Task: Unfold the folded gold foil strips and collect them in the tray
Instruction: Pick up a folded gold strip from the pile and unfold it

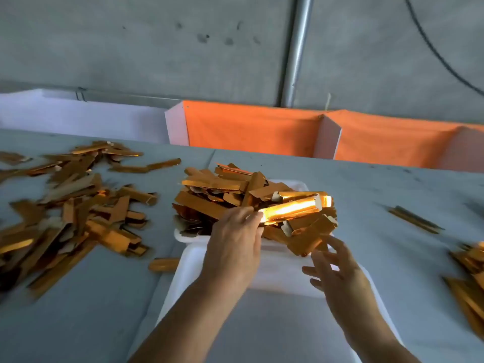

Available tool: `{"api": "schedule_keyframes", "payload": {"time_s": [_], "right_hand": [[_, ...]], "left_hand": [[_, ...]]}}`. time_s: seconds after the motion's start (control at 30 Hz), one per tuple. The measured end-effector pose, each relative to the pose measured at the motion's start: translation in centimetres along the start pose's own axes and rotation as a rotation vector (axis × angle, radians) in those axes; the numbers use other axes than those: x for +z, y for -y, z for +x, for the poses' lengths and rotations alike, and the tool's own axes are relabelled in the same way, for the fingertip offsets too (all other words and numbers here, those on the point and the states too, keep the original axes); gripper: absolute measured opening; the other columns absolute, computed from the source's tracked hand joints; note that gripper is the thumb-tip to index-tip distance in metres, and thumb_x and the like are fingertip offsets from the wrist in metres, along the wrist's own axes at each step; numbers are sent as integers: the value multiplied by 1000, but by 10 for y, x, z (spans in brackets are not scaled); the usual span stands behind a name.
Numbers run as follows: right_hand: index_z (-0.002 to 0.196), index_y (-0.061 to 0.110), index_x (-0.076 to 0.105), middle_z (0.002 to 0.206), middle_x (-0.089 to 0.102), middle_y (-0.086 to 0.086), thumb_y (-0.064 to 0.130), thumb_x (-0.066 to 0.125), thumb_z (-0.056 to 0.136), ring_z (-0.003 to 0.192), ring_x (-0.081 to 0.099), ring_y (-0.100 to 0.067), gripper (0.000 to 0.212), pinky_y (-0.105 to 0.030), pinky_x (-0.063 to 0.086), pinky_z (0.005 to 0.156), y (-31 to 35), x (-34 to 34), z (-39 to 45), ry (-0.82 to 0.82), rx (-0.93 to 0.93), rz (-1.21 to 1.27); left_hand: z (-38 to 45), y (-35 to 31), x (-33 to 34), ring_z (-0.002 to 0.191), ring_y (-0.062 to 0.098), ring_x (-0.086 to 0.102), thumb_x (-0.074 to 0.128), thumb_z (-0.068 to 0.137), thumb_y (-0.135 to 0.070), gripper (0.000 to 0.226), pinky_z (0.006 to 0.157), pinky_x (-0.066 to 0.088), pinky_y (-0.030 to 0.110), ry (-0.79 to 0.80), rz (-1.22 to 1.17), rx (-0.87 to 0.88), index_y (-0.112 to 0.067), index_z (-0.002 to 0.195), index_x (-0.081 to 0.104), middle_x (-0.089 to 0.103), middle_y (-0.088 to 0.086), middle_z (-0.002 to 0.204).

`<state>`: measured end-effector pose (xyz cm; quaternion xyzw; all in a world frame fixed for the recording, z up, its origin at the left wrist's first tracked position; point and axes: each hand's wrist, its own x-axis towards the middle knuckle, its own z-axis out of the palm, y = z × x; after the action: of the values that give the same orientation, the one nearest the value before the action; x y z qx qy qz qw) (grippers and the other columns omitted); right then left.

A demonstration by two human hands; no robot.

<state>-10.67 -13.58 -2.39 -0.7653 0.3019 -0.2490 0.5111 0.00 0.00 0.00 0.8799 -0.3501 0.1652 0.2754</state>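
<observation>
A white tray [183, 238] sits at the table's middle, heaped with several gold foil strips [214, 197]. My left hand [233, 239] pinches one bright gold strip [290, 209] by its left end and holds it over the heap. My right hand [335, 268] hovers just below the tray's right side, fingers spread and holding nothing. A second white tray [188, 260] lies nearer to me, under both forearms. A large loose pile of gold strips [68, 218] covers the table on the left.
One stray gold strip [163, 264] lies beside the near tray. A dark strip [415, 220] lies to the right, and more gold strips [468, 281] sit at the right edge. Orange cloth-covered boxes [251, 127] line the table's far edge.
</observation>
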Motion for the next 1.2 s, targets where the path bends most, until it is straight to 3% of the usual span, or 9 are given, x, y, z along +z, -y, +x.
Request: {"api": "schedule_keyframes", "payload": {"time_s": [0.13, 0.23, 0.33, 0.5, 0.57, 0.7, 0.83, 0.93, 1.2], "right_hand": [[116, 29, 54, 94, 69, 3, 32, 59, 92, 64, 71, -12, 24, -35, 60, 69, 8, 11, 16, -7, 41, 6], [111, 21, 59, 91, 66, 5, 29, 63, 91, 53, 69, -10, 22, -20, 55, 51, 4, 22, 23, 5, 82, -44], [110, 23, 54, 92, 66, 5, 32, 62, 91, 47, 66, -8, 22, -15, 47, 43, 3, 26, 28, 15, 58, -152], [120, 29, 48, 88, 65, 3, 42, 55, 94, 40, 62, -5, 30, -13, 43, 41, 12, 23, 42, 25, -35, -413], [116, 29, 53, 86, 65, 3, 44, 54, 93, 44, 62, -7, 28, -16, 50, 47, 16, 23, 45, 28, -86, -515], [103, 26, 62, 83, 67, 4, 41, 55, 93, 50, 64, -10, 19, -29, 58, 63, 16, 29, 46, 6, -155, -551], [95, 26, 62, 80, 65, 9, 37, 60, 91, 44, 60, -2, 11, -10, 46, 52, 13, 30, 46, -21, -194, -481], [82, 26, 64, 74, 68, 7, 34, 65, 88, 50, 61, -2, 10, -6, 41, 48, 12, 24, 50, -62, -136, -243], [77, 15, 61, 68, 69, 0, 4, 64, 83, 63, 71, -19, 13, -35, 60, 64, 2, 15, 58, -170, 58, 114]], "left_hand": [[-2, -11, 28, 143, 15, 11, 40, 100, -30, 39, 118, 10, 40, 190, 64, 182, -27, 138, 41, 31, -9, 149], [-13, -6, 44, 142, 8, 12, 43, 99, -30, 37, 118, 12, 31, 258, 20, 189, -30, 136, 45, 30, -13, 149], [-11, 0, 42, 141, 9, 16, 46, 98, -27, 40, 113, 21, 26, 186, -30, 159, -29, 138, 42, 19, -10, 154], [6, 4, 46, 144, 17, 12, 48, 97, -23, 74, 107, 35, 30, 162, -22, 73, -36, 149, -3, -18, -6, 157], [8, 7, 48, 145, 16, 9, 44, 99, -26, 68, 109, 32, 29, 131, -29, 39, -37, 149, -1, -14, -5, 158], [0, 13, 55, 129, 4, 32, 40, 99, -30, 43, 103, 32, 15, 63, -18, 127, -35, 141, 36, 32, -13, 145], [-4, 14, 53, 126, 7, 36, 47, 97, -25, 41, 101, 37, 19, 104, 33, 146, -34, 136, 41, 24, -8, 149], [-6, 16, 52, 128, 11, 31, 47, 96, -15, 46, 102, 37, 21, 163, 95, 172, -33, 137, 40, 15, -7, 152], [-9, 24, 45, 120, -8, 31, 41, 97, -34, 50, 91, 31, 4, 78, -22, 136, -38, 144, 23, 16, -17, 147]]}}
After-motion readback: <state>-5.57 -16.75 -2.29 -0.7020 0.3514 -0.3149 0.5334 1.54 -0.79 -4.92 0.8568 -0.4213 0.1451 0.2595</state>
